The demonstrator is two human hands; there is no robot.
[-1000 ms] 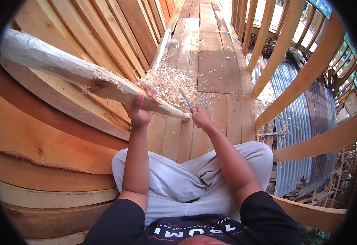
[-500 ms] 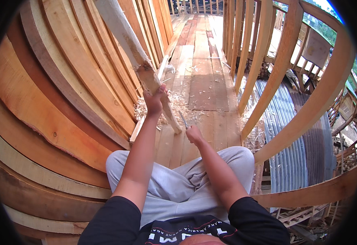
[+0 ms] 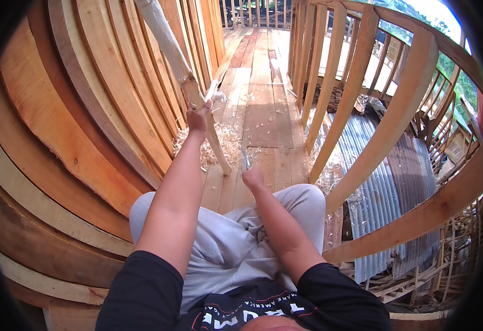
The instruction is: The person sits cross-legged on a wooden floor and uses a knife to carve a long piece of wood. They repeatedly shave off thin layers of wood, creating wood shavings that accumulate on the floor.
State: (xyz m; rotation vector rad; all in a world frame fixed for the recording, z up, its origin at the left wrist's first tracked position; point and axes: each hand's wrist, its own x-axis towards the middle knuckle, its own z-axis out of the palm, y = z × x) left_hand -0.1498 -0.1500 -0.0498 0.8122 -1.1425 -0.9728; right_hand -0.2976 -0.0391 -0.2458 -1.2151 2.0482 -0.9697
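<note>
My left hand [image 3: 198,117] is wrapped round a long wooden pole [image 3: 167,44] partway along its length. The upper stretch of the pole is greyish and bark-like; below my hand it is pale, bare and narrower. It slants from upper left down toward the floorboards, its thin lower end nearest me. Closed round the handle of a knife [image 3: 246,157], my right hand [image 3: 253,177] sits just right of that lower end. The narrow blade points up and away from me, apart from the pole. My fingers hide the handle.
Curled wood shavings [image 3: 219,144] lie heaped around the pole on the plank floor [image 3: 260,129]. Tall boards [image 3: 81,110] lean along the left. A slatted wooden railing [image 3: 357,99] runs along the right, with corrugated metal sheets [image 3: 368,182] below it.
The head view has shifted, moving the surroundings left in it. The pole now shows a narrower side at my left hand. The knife blade stands a little more upright.
</note>
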